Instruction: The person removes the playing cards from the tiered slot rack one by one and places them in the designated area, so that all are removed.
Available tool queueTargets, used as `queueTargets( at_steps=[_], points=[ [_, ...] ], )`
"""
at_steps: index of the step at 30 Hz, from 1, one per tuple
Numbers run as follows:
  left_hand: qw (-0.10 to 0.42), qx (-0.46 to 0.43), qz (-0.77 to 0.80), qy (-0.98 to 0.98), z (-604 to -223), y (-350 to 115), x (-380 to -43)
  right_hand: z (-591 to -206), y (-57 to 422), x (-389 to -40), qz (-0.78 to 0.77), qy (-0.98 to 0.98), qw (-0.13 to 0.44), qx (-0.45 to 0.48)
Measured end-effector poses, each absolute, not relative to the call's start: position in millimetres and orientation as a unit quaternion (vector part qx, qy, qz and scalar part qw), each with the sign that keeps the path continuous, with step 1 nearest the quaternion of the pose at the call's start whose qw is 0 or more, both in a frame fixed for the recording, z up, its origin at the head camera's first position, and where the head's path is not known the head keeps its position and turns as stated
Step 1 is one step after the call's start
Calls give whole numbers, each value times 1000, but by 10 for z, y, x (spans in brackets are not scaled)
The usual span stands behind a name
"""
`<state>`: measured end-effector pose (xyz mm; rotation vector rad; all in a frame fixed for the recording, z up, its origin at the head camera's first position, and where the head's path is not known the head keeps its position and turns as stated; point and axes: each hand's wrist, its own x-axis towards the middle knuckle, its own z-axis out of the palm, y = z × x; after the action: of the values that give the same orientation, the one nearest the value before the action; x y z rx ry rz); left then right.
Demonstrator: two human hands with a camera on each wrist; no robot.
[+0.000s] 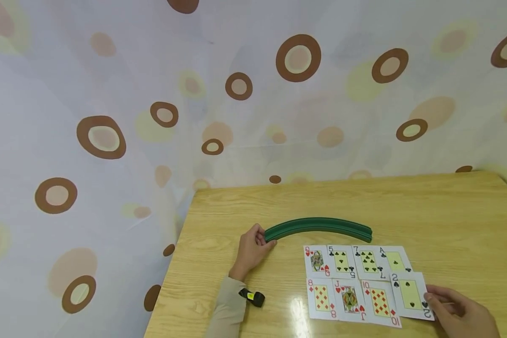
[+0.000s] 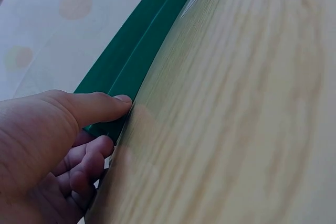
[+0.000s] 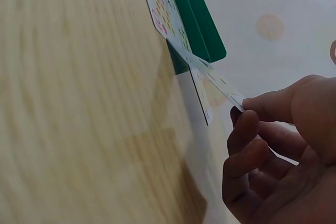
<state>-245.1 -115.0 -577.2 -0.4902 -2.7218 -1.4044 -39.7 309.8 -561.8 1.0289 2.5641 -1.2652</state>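
Note:
My left hand point(image 1: 253, 249) pinches the left end of a curved green card holder point(image 1: 318, 225), thumb on its near side, as the left wrist view also shows. My right hand point(image 1: 462, 312) pinches the two of spades point(image 1: 412, 295) by its right edge between thumb and fingers. In the right wrist view that playing card point(image 3: 223, 85) slants up from the table toward the fingertips. Several other playing cards lie face up in two rows below the holder. The ace of clubs point(image 1: 395, 257) ends the upper row, and the ten of diamonds point(image 1: 379, 300) lies left of the held card.
The wooden table point(image 1: 469, 225) reaches back to a patterned cloth point(image 1: 253, 117) hanging behind it and at the left. A black strap with a small device point(image 1: 253, 297) is on the left wrist over a beige sleeve point(image 1: 228, 305).

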Motion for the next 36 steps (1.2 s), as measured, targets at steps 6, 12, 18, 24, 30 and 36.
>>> queueTargets(
  at_steps=[6,12,18,24,30,36],
  points=[
    [23,-156,-464,-872,-5779,-1152,-2411,-5681,3109,-361,-398,862,44,311],
    [19,-146,-470,-870,-5771,-1141,-2382,-5716,3164,-348,-379,879,49,286],
    [26,-155,-476,-865,-5795,-1137,-2360,-5678,3189,-327,-367,893,53,255],
    [27,-152,-472,-868,-5795,-1138,-2340,-5656,3144,-358,-349,905,47,241],
    [26,-152,-471,-869,-5792,-1135,-2314,-5682,3128,-372,-339,905,45,252],
    [37,-160,-478,-863,-5842,-1157,-2320,-5676,3092,-352,-339,903,33,261]
  ],
)
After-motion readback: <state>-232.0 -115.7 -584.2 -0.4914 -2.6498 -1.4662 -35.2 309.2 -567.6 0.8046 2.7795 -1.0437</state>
